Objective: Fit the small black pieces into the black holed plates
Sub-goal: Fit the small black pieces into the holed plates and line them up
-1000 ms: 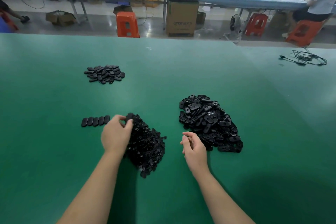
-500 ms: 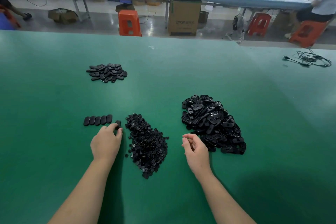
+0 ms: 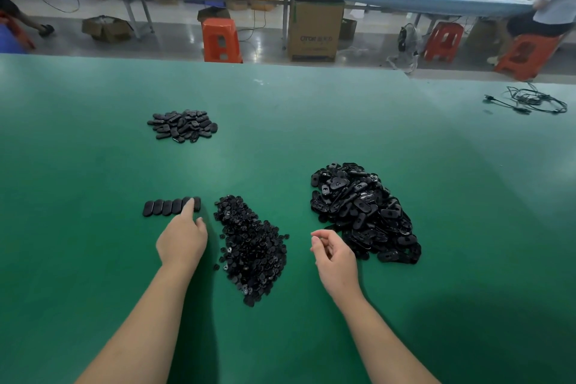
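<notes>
pushing newly finished plate (image 3: 196,203) onto row's (image 3: 170,207) right end with my left hand's (image 3: 182,238) straight forefinger; row grew, next plate due; right hand (image 3: 335,254) loosely curled, empty.

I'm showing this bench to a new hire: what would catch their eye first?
Two black heaps on the green table: a big pile of holed plates at right, a pile of small pieces in the middle. The left hand touches a neat row of plates; the right hand hovers empty.
</notes>
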Available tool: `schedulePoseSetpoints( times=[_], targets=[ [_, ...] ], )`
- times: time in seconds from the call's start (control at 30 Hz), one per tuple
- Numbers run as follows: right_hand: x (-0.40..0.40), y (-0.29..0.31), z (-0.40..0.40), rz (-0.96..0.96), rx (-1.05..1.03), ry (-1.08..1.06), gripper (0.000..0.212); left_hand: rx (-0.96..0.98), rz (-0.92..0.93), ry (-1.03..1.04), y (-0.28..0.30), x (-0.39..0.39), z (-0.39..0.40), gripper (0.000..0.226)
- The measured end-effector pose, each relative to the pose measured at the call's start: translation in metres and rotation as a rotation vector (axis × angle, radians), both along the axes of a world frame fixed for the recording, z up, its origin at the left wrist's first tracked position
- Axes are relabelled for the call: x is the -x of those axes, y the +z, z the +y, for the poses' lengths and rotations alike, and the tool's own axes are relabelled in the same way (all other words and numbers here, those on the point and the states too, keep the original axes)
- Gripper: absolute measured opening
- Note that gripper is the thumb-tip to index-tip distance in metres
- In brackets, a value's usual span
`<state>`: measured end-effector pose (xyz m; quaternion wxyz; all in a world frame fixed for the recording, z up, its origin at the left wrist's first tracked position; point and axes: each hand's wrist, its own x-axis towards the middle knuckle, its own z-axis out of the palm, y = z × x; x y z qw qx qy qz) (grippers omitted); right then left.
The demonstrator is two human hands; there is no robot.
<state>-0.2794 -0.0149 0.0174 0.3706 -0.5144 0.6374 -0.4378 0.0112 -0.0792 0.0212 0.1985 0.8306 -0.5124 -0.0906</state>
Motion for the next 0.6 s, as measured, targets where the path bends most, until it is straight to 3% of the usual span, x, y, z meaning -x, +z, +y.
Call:
schedulePoseSetpoints(
  times=[0.13,0.33,0.6],
  targets=[
    [0.000,-0.001,0.000,0.015,0.008,-0.002,0.015,0.098,0.040,-0.100,-0.004,0.005,0.016,0.038],
    [-0.001,-0.001,0.000,0.021,0.005,0.001,0.017,0.121,-0.095,-0.167,-0.011,0.016,0.034,0.035],
    [0.000,0.000,0.001,0.017,-0.001,0.005,0.016,0.232,-0.005,-0.322,-0.017,0.015,0.046,0.021]
  ],
)
